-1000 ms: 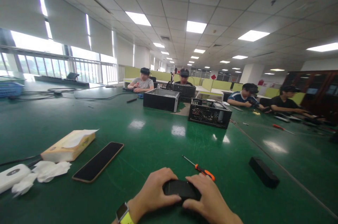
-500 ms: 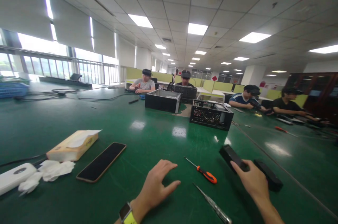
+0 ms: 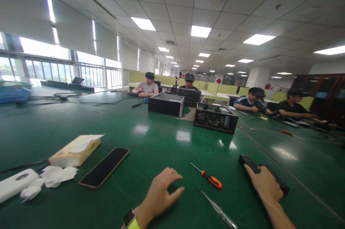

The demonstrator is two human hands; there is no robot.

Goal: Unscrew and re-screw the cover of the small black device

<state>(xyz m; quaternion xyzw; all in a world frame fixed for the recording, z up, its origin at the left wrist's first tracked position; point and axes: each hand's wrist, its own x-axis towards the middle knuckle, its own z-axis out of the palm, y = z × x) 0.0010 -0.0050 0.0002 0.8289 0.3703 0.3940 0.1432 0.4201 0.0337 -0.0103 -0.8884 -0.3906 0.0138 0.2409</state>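
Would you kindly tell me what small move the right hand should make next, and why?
The right hand should probably ease the held black block fully onto the green table and let go: it is close beside the second black block.

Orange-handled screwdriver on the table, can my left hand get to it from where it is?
Probably yes. Your left hand is open and holds nothing, and nothing appears to lie between its fingertips and the orange-handled screwdriver; the clear-handled screwdriver lies on the nearer side.
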